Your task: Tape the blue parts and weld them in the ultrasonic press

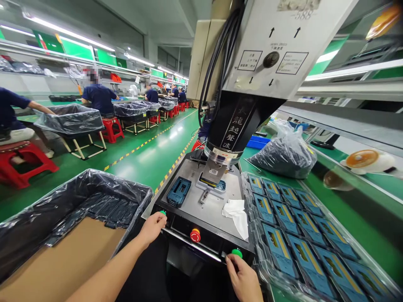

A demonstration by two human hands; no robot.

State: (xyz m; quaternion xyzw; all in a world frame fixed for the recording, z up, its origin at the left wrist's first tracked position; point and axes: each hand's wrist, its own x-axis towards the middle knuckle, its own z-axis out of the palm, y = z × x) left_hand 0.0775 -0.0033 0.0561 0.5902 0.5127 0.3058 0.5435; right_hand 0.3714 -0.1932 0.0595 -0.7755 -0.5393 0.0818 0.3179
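My left hand (153,227) is closed, its curled fingers against the left green button (163,213) on the front panel of an ultrasonic welding machine. On the opposite side my right hand (243,277), fingers bent and holding nothing I can see, rests at the panel edge just under the right green button (236,253). Between them sits a red emergency stop button (195,235). The metal welding horn (213,173) is down over a dark blue plastic part in a light fixture (209,187), partly hiding it. Left of it on the metal plate lies another dark blue plastic housing (179,191).
A white cloth (236,216) lies on the plate's right. Clear trays (261,256) of blue housings with yellow strips fill the right side. At left stands a plastic-lined bin (138,188) with dark parts and cardboard. A stuffed bag (283,153) is behind; co-workers sit beyond the aisle.
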